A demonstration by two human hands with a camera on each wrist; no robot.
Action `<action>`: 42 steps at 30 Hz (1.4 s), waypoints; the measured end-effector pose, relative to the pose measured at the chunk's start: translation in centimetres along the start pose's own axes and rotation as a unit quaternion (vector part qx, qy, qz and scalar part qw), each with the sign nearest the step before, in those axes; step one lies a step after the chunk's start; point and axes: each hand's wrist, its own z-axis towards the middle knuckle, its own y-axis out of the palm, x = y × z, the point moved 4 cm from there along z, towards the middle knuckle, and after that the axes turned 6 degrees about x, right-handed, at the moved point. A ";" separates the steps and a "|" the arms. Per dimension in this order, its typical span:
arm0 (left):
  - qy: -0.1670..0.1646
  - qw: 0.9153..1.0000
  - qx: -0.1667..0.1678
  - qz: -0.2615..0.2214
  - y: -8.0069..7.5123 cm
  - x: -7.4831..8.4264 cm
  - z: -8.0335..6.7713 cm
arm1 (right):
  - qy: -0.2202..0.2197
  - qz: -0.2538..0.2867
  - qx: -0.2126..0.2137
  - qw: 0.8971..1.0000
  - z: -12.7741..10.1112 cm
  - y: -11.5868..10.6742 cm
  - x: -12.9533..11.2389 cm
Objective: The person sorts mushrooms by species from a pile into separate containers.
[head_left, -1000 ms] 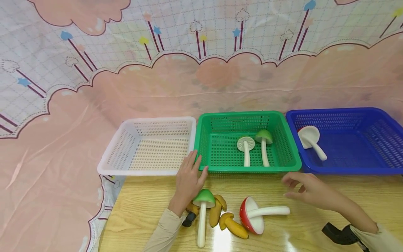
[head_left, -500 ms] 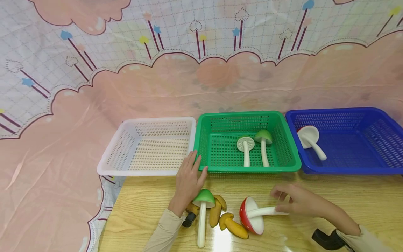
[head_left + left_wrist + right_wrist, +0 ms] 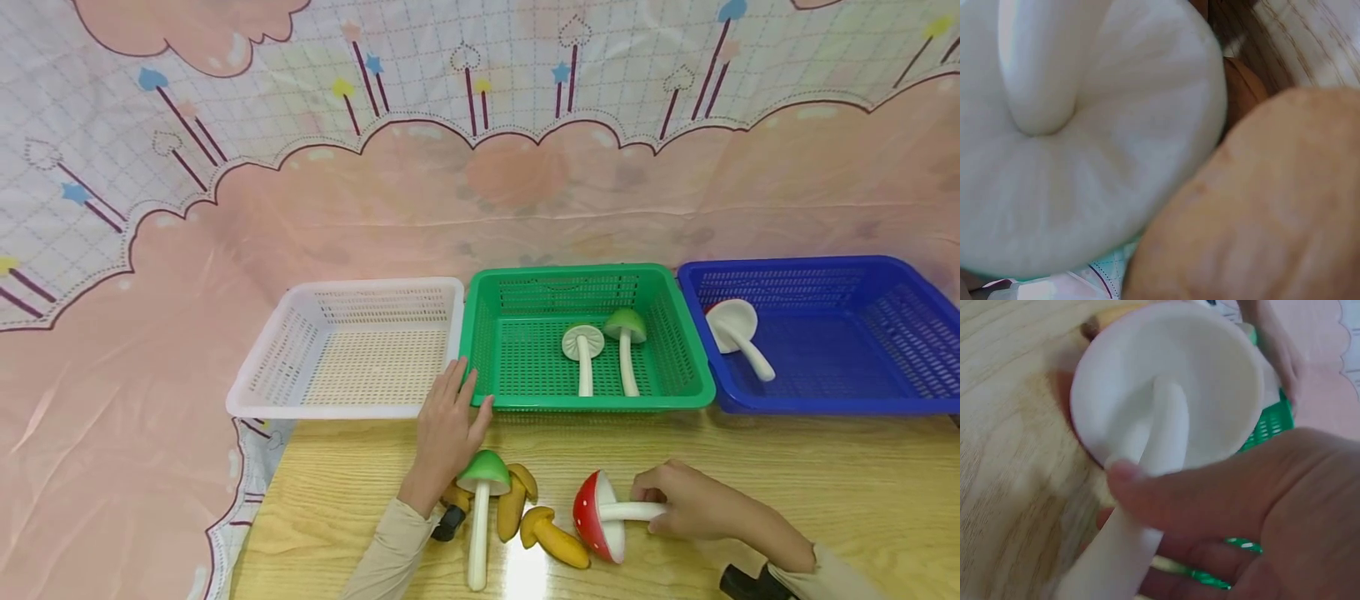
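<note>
The right hand [image 3: 686, 508] curls round the white stem of the red mushroom [image 3: 597, 527], thumb over the top and fingers underneath, as the right wrist view shows close up [image 3: 1166, 456]. The mushroom lies on its side on the wooden bench [image 3: 825, 483], its spotted red cap towards the left and its pale underside facing the hand; the far end of the stem is hidden inside the grip.

The left hand [image 3: 447, 425] lies flat with straight fingers at the near rim of the green basket [image 3: 697, 367], fingertips touching or nearly touching the plastic; the head view does not settle which. Just below its wrist lies a green-capped mushroom [image 3: 482, 508], its long white stem pointing towards the bench's near edge. Beside it are yellow-brown mushrooms [image 3: 551, 537], one partly covered by the green cap, so their count is probably three but hard to fix. The left wrist view is filled by the blurred white underside of a cap [image 3: 1085, 144] and shows little else.

The green basket holds two mushrooms [image 3: 603, 354] lying side by side. The white basket [image 3: 247, 383] stands touching its left side. The blue basket [image 3: 862, 407] on the right, cut off by the frame's edge, holds one mushroom [image 3: 738, 333] showing its white underside
</note>
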 end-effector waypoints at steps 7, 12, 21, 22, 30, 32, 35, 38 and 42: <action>-0.001 1.000 0.002 0.000 0.0 -0.1 0.1 | 0.035 -0.022 0.034 0.999 -0.5 -1.3 -0.2; -0.004 1.000 -0.002 0.000 0.0 -0.1 0.1 | 0.041 0.000 0.032 0.999 -1.1 -2.4 -0.3; -0.007 1.000 -0.003 0.001 -0.1 -0.1 0.2 | 0.028 0.016 0.067 0.997 -2.6 -4.5 -0.4; -0.007 1.000 -0.003 0.001 -0.1 -0.1 0.2 | 0.025 0.014 0.072 0.997 -2.8 -4.8 -0.5; -0.006 1.000 -0.001 -0.001 0.0 -0.2 0.1 | -0.014 -0.011 0.125 0.992 -4.1 -7.4 -0.7; -0.005 1.000 -0.001 -0.003 0.0 -0.1 0.1 | -0.018 -0.012 0.140 0.990 -4.4 -8.1 -0.7; -0.004 1.000 0.002 -0.002 0.0 -0.1 0.2 | -0.016 -0.025 0.164 0.986 -4.9 -9.2 -0.7; -0.004 1.000 0.004 -0.002 0.0 -0.1 0.2 | -0.003 -0.036 0.176 0.984 -5.4 -10.3 -0.6; -0.002 1.000 0.005 0.000 0.0 -0.1 0.2 | 0.013 -0.065 0.197 0.978 -6.0 -11.5 -0.3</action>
